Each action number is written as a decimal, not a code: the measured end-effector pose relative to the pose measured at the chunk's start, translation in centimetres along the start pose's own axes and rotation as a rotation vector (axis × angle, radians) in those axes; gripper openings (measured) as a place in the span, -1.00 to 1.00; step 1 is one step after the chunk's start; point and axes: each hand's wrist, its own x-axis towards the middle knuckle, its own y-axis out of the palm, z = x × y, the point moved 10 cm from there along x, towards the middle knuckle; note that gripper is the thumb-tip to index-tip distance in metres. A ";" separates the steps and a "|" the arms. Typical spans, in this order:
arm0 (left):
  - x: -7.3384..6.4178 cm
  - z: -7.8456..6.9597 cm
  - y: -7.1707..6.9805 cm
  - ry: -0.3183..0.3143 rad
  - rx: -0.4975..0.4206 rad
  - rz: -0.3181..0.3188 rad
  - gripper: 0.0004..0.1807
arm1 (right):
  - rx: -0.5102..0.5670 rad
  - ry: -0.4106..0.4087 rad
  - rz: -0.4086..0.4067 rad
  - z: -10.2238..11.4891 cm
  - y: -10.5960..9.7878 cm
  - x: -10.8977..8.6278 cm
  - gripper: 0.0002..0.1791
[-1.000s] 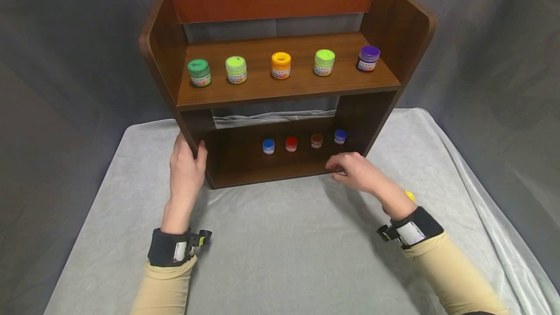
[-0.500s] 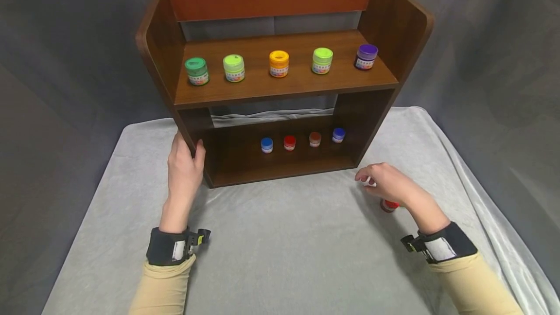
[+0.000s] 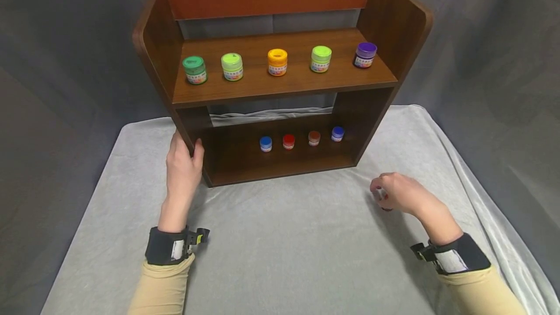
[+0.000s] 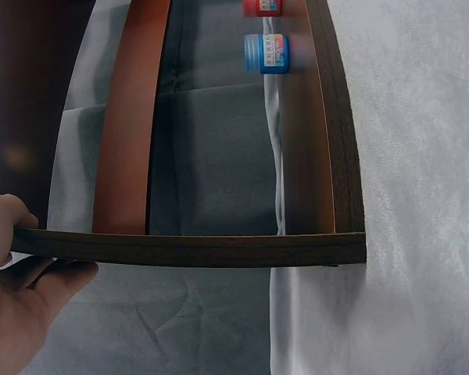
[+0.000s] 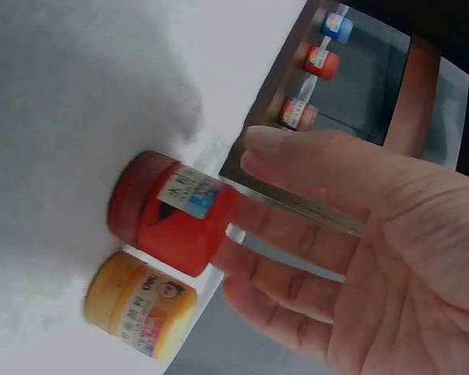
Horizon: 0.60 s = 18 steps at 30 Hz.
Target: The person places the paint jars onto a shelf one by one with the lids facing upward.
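Note:
My left hand (image 3: 183,166) grips the left side panel of a dark brown wooden shelf (image 3: 284,90), thumb inside and fingers outside. In the left wrist view that hand (image 4: 23,273) pinches the panel's edge. My right hand (image 3: 402,196) is over the cloth, right of the shelf. In the right wrist view, its fingers are loosely bent around a red paint jar (image 5: 172,215), the thumb apart from it; whether the fingertips touch the jar I cannot tell. Beside it stands a yellow paint jar (image 5: 137,305), which the right hand hides in the head view.
On the upper board stand several paint jars, among them a green jar (image 3: 194,69) and a purple jar (image 3: 365,55). The lower board bears a blue jar (image 3: 266,144), a red-lidded jar (image 3: 288,141), a brown jar (image 3: 314,138) and a dark blue jar (image 3: 337,133). Grey cloth (image 3: 284,247) covers the table.
My right hand has moved from the lower board's right front edge, right and toward me, to the red jar on the cloth. The left hand keeps its grip on the shelf.

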 end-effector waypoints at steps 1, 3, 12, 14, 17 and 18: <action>0.0 0.0 0.0 0.001 -0.001 0.000 -0.51 | -0.018 -0.002 -0.001 0.0 0.2 -0.1 -0.77; 0.0 -0.1 0.0 0.004 -0.003 -0.001 -0.51 | -0.045 -0.008 -0.002 -0.1 0.5 -0.2 -0.77; 0.0 0.0 0.0 0.008 -0.003 0.004 -0.51 | -0.075 -0.075 -0.049 0.1 1.1 -0.6 -0.69; 0.0 0.0 0.0 0.005 -0.003 0.005 -0.51 | -0.072 -0.078 -0.048 0.1 1.2 -0.6 -0.68; 0.0 0.0 0.1 0.003 -0.001 0.006 -0.52 | -0.065 -0.075 -0.044 0.0 1.2 -0.6 -0.69; 0.0 0.0 0.1 0.002 0.000 0.006 -0.52 | -0.062 -0.071 -0.041 -0.1 1.3 -0.6 -0.69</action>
